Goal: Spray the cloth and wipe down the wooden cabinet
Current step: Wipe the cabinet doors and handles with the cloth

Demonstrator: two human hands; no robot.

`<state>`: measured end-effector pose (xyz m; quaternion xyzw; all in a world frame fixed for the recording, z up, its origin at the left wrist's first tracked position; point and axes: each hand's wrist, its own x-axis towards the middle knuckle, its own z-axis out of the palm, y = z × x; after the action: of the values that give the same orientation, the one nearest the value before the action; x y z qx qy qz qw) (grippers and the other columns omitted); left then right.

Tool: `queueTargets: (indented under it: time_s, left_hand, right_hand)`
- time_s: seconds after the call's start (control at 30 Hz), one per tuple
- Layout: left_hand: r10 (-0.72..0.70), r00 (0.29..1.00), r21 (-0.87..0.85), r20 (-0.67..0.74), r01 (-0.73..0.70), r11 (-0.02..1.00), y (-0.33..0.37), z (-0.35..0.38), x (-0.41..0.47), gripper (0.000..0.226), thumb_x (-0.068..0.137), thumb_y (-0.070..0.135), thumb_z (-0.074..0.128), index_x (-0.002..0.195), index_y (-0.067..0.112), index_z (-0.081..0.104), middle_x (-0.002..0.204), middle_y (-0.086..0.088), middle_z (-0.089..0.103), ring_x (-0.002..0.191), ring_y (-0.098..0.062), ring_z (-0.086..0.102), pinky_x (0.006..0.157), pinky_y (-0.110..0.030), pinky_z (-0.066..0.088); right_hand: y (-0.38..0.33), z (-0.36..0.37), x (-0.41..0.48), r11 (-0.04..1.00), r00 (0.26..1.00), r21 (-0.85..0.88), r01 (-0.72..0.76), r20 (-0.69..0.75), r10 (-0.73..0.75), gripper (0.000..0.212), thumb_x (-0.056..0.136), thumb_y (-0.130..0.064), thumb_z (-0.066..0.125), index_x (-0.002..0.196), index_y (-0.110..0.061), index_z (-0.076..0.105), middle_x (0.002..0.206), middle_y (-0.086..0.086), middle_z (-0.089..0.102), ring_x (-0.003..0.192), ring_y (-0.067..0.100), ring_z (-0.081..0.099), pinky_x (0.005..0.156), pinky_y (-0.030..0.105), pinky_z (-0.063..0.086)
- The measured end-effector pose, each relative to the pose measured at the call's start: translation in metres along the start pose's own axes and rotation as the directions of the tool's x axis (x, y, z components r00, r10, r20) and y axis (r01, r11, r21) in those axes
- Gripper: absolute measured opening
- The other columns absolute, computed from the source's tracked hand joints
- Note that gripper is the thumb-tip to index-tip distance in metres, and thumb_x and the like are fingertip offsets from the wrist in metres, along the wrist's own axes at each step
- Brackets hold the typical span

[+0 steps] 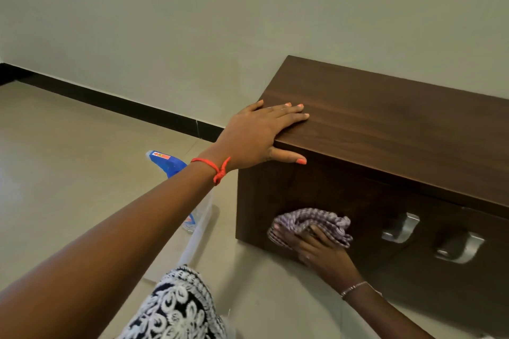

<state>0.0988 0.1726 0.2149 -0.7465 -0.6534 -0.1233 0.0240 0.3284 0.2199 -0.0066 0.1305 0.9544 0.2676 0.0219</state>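
Head view: right hand (pixel 322 250), grip round cloth (pixel 311 220); left hand (pixel 256 132) flat on cabinet (pixel 399 124).

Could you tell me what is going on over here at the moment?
A person is wiping a wooden cabinet. The right hand holds a bunched cloth against the cabinet's front, low down near its left end, left of two metal handles. The left hand rests on the top corner, fingers flat on top and thumb on the front. A spray bottle sits on the floor behind the left arm.
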Motion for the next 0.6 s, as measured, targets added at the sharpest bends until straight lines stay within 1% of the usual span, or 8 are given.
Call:
queueTargets:
  time_s: [0.07, 0.13, 0.23, 0.3, 0.37, 0.43, 0.53, 0.6]
  left_hand:
    - [-0.01, 1.0, 0.0, 0.005, 0.01, 1.0, 0.0, -0.001, 0.0, 0.084, 0.071, 0.073, 0.038, 0.144, 0.035, 0.019, 0.154, 0.012, 0.015, 0.14, -0.004, 0.011, 0.113, -0.032, 0.004]
    - [-0.018, 1.0, 0.004, 0.011, 0.018, 1.0, 0.0, -0.002, 0.0, 0.086, 0.069, 0.074, 0.035, 0.144, 0.035, 0.018, 0.154, 0.012, 0.015, 0.14, -0.004, 0.011, 0.113, -0.031, 0.004]
    - [-0.017, 1.0, 0.01, 0.022, 0.017, 1.0, 0.0, -0.002, 0.0, 0.084, 0.072, 0.073, 0.037, 0.144, 0.035, 0.018, 0.154, 0.012, 0.015, 0.14, -0.004, 0.011, 0.113, -0.031, 0.004]
    - [-0.016, 1.0, 0.012, 0.02, 0.015, 1.0, 0.0, -0.002, 0.0, 0.082, 0.073, 0.072, 0.039, 0.144, 0.034, 0.018, 0.154, 0.011, 0.016, 0.14, -0.005, 0.011, 0.113, -0.032, 0.004]
    - [-0.017, 1.0, 0.016, 0.012, 0.016, 1.0, 0.0, -0.001, 0.0, 0.082, 0.074, 0.071, 0.039, 0.144, 0.034, 0.018, 0.154, 0.012, 0.016, 0.14, -0.005, 0.011, 0.113, -0.031, 0.004]
    - [-0.017, 1.0, 0.017, 0.008, 0.017, 1.0, 0.0, 0.0, 0.0, 0.082, 0.073, 0.071, 0.039, 0.144, 0.035, 0.018, 0.154, 0.012, 0.016, 0.14, -0.004, 0.011, 0.113, -0.031, 0.004]
    - [-0.019, 1.0, 0.014, 0.023, 0.019, 1.0, 0.002, -0.002, 0.0, 0.086, 0.069, 0.073, 0.033, 0.144, 0.034, 0.017, 0.154, 0.012, 0.016, 0.141, -0.005, 0.011, 0.113, -0.031, 0.004]
    - [-0.025, 0.999, 0.008, 0.029, 0.024, 1.0, 0.001, -0.003, 0.0, 0.087, 0.067, 0.074, 0.031, 0.144, 0.035, 0.017, 0.154, 0.012, 0.015, 0.141, -0.005, 0.011, 0.113, -0.031, 0.004]
  right_hand:
    - [-0.003, -0.015, 0.018, 1.0, 1.0, 0.021, -0.006, -0.027, 0.006, 0.062, 0.08, -0.011, 0.043, 0.141, -0.023, 0.037, 0.145, -0.009, 0.041, 0.127, 0.012, 0.043, 0.113, 0.034, 0.001]
    - [-0.009, -0.013, 0.033, 0.992, 0.995, -0.079, 0.101, 0.009, -0.101, 0.062, 0.076, -0.009, 0.035, 0.135, -0.023, 0.045, 0.14, -0.008, 0.048, 0.126, 0.014, 0.046, 0.113, 0.036, 0.004]
    - [-0.009, -0.004, 0.026, 0.963, 0.975, -0.171, 0.208, 0.114, -0.19, 0.055, 0.073, -0.013, 0.039, 0.123, -0.023, 0.06, 0.131, -0.011, 0.056, 0.121, 0.011, 0.051, 0.114, 0.038, 0.013]
    - [-0.003, 0.002, 0.002, 0.963, 0.977, -0.179, 0.2, 0.105, -0.184, 0.057, 0.072, -0.014, 0.051, 0.129, -0.02, 0.053, 0.132, -0.01, 0.055, 0.123, 0.015, 0.049, 0.115, 0.038, 0.016]
    - [0.01, -0.001, -0.022, 0.985, 0.995, -0.149, 0.087, -0.037, -0.093, 0.065, 0.07, -0.012, 0.053, 0.134, -0.017, 0.042, 0.131, -0.008, 0.055, 0.123, 0.015, 0.044, 0.116, 0.035, 0.007]
    - [0.027, -0.02, -0.034, 0.995, 0.978, -0.07, -0.065, -0.201, 0.05, 0.068, 0.073, -0.016, 0.053, 0.139, -0.022, 0.035, 0.142, -0.008, 0.043, 0.125, 0.014, 0.037, 0.115, 0.033, 0.0]
    - [0.039, -0.064, -0.013, 0.953, 0.891, 0.003, -0.304, -0.352, 0.286, 0.066, 0.082, -0.03, 0.048, 0.145, -0.032, 0.025, 0.156, -0.011, 0.009, 0.142, 0.011, 0.012, 0.113, 0.042, -0.002]
    - [0.035, -0.081, 0.012, 0.917, 0.826, 0.067, -0.394, -0.411, 0.385, 0.072, 0.08, -0.033, 0.05, 0.146, -0.034, 0.021, 0.155, -0.014, 0.01, 0.143, 0.008, 0.004, 0.113, 0.044, -0.004]
